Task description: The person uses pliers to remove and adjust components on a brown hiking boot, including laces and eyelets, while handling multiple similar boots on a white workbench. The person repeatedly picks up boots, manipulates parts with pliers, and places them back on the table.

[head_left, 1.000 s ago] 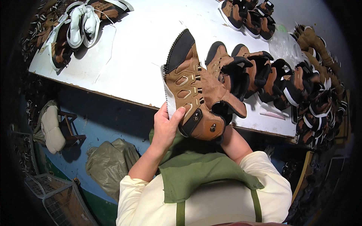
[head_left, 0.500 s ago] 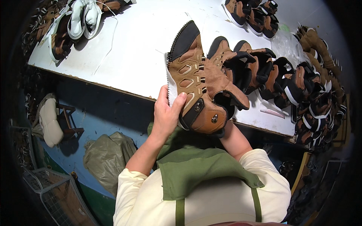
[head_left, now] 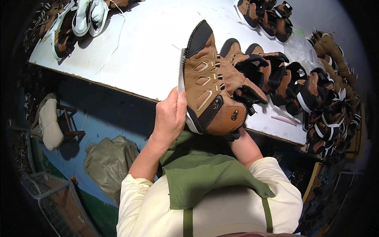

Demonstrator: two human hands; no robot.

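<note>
In front of me a brown ankle-high shoe [head_left: 207, 89] with a black toe and heel panel is held tilted, toe upward and away from me. My left hand [head_left: 171, 112] is closed on the white edge [head_left: 181, 79] along its left side, thumb pressed against it. Behind the heel end, my right forearm [head_left: 244, 148] reaches up to the shoe. My right hand itself is hidden by the shoe, so its fingers do not show.
A row of similar shoes [head_left: 272, 69] stands on the white table [head_left: 142, 47] just right of the held one. More shoes [head_left: 262, 17] are at the back. Shoes with white stuffing [head_left: 90, 17] sit far left. Below left are a cushioned stool [head_left: 53, 124] and a grey-green sheet [head_left: 112, 164].
The held shoe has shifted slightly right. My left thumb has moved off the brown side of the shoe onto the white edge.
</note>
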